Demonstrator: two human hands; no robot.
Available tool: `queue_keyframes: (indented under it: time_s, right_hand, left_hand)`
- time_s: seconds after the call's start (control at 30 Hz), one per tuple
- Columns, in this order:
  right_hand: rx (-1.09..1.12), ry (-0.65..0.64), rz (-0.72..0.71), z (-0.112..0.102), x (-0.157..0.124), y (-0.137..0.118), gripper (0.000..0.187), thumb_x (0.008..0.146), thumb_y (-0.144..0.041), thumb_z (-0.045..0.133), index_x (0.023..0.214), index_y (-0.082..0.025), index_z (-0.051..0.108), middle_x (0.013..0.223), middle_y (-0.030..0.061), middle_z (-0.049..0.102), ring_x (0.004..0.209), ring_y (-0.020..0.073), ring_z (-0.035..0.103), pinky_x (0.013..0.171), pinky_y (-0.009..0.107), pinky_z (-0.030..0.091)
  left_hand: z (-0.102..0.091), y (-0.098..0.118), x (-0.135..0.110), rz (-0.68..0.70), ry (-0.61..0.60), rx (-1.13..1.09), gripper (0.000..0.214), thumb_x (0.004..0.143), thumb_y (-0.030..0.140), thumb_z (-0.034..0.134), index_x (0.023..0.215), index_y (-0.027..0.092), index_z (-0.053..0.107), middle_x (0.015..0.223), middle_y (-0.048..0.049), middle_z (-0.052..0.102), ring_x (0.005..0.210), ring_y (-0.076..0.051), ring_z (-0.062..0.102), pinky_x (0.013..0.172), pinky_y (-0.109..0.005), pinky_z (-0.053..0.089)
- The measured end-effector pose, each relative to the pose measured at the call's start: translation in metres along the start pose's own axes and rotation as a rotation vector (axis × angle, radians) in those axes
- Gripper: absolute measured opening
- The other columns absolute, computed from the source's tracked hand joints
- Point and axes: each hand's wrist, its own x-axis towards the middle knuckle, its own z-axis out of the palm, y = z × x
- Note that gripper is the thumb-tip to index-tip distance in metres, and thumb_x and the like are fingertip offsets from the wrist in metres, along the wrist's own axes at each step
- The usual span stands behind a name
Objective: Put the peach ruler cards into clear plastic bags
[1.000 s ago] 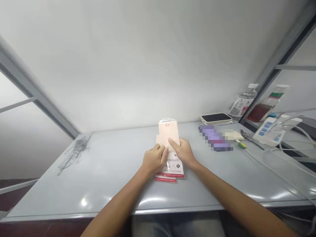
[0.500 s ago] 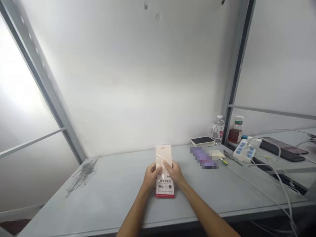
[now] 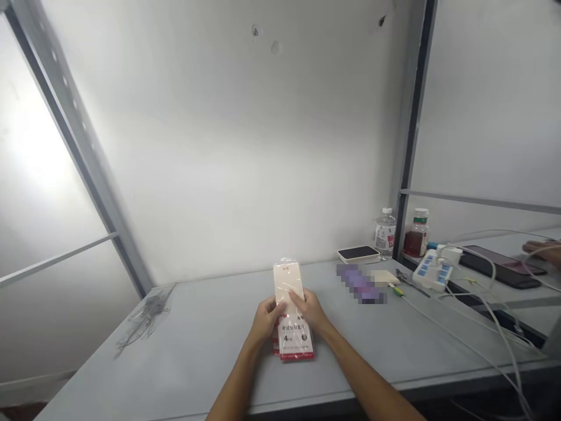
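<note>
A stack of flat ruler set packs [image 3: 297,343], wrapped in clear plastic with pale fronts and red lower edges, is held upright between both hands over the table. My left hand [image 3: 265,318] grips the left side, its thumb on the front. On the right side my right hand [image 3: 312,310] is closed the same way, thumb across the pale part. The lower end of the front pack sits askew, and a second red-edged pack shows behind it at the left. How many packs are in the stack cannot be told.
A pile of thin grey wires or bags [image 3: 149,316] lies at the table's left. To the right are a white-edged phone [image 3: 358,254], a blurred purple item [image 3: 362,285], a water bottle [image 3: 385,234], a power strip [image 3: 432,270] and trailing cables. Another person's hand [image 3: 543,250] shows at far right.
The lower end of the front pack has shifted right, baring another pack behind it at the left. Another person's hand has come into view at the far right.
</note>
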Motion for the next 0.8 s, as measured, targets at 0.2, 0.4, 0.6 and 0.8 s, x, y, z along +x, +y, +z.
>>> queue_keyframes:
  time_s: [0.2, 0.4, 0.6, 0.8]
  right_hand:
    - [-0.009, -0.028, 0.032, -0.0072, 0.0002, 0.0026, 0.039, 0.070, -0.048, 0.057, 0.079, -0.010, 0.059, 0.068, 0.0068, 0.063, 0.059, 0.0177, 0.057, 0.051, 0.027, 0.043]
    - [-0.009, -0.064, 0.044, -0.0089, -0.0029, 0.0049, 0.035, 0.068, -0.046, 0.061, 0.076, -0.012, 0.060, 0.065, 0.0047, 0.063, 0.056, 0.0165, 0.056, 0.050, 0.026, 0.043]
    - [-0.015, -0.073, 0.043, -0.0069, -0.0058, 0.0019, 0.038, 0.066, -0.049, 0.062, 0.075, -0.012, 0.060, 0.064, 0.0051, 0.064, 0.056, 0.0181, 0.058, 0.050, 0.027, 0.044]
    - [-0.022, -0.044, 0.047, -0.0087, -0.0070, -0.0021, 0.040, 0.067, -0.052, 0.059, 0.074, -0.013, 0.060, 0.064, 0.0056, 0.065, 0.057, 0.0189, 0.059, 0.051, 0.028, 0.044]
  left_hand:
    - [-0.0006, -0.0025, 0.0009, -0.027, 0.017, -0.023, 0.030, 0.068, 0.042, 0.062, 0.071, 0.013, 0.055, 0.057, 0.0013, 0.052, 0.049, -0.008, 0.044, 0.046, -0.020, 0.031]
    - [-0.0002, -0.0060, 0.0021, -0.052, 0.049, -0.046, 0.030, 0.067, 0.042, 0.063, 0.069, 0.013, 0.055, 0.059, 0.0002, 0.054, 0.051, -0.009, 0.048, 0.048, -0.021, 0.033]
    - [0.0005, -0.0050, 0.0014, -0.041, 0.079, -0.082, 0.032, 0.067, 0.043, 0.063, 0.064, 0.013, 0.053, 0.054, 0.0024, 0.051, 0.047, -0.007, 0.043, 0.047, -0.020, 0.031]
    - [-0.0008, -0.0004, 0.0010, -0.132, 0.073, -0.144, 0.034, 0.062, 0.043, 0.067, 0.068, 0.011, 0.058, 0.058, -0.0008, 0.055, 0.048, -0.008, 0.047, 0.046, -0.020, 0.031]
